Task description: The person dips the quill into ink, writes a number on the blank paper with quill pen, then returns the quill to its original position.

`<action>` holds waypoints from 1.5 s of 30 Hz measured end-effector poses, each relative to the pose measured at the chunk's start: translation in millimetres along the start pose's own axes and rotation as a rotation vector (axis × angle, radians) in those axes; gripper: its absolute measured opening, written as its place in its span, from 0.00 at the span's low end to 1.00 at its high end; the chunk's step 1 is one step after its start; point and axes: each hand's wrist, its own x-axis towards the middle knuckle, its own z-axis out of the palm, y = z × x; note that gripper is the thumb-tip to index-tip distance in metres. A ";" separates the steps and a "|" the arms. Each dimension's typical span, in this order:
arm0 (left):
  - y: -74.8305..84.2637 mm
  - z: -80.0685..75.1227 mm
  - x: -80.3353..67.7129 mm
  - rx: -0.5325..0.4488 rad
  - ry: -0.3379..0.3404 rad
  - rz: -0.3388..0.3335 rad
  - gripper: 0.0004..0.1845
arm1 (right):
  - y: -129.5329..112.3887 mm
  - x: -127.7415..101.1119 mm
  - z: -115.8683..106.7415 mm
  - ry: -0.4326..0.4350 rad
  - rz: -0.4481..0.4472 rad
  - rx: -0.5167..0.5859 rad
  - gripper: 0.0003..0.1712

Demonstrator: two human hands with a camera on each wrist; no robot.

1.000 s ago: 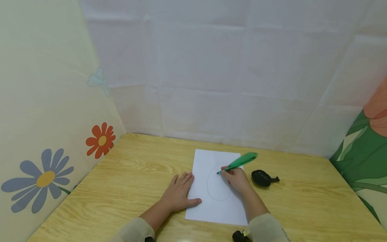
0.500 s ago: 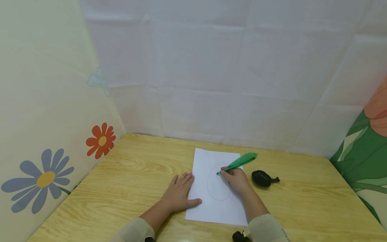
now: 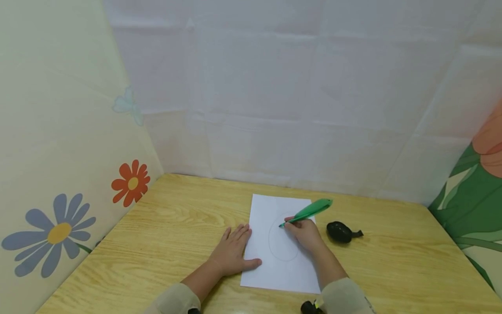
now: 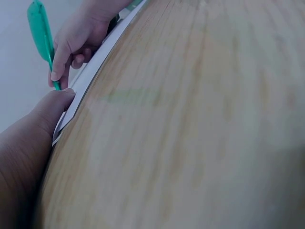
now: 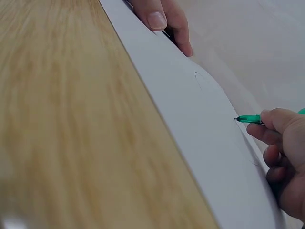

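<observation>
While your right hand (image 3: 305,233) pinches the green pen (image 3: 307,212) with its tip on the white sheet (image 3: 274,270), a faint oval outline (image 3: 270,244) already stands at the sheet's middle; nothing shows inside it, so I judge the drawing barely begun. Your left hand (image 3: 231,250) lies flat with straight fingers at the sheet's left edge, its thumb pressing the paper down. Right of the sheet, near your pen hand, sits a small black object (image 3: 340,231).
</observation>
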 end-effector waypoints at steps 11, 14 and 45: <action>0.3 -0.5 -0.1 0.009 -0.013 -0.005 0.52 | -2.4 -1.8 2.5 -0.003 -0.033 -0.010 0.11; 0.0 0.2 0.1 0.010 -0.014 -0.004 0.53 | -2.8 -2.2 3.0 -0.005 -0.036 -0.014 0.11; -1.7 1.7 0.9 0.021 -0.013 -0.003 0.53 | -8.0 -6.0 11.7 -0.043 -0.043 -0.005 0.10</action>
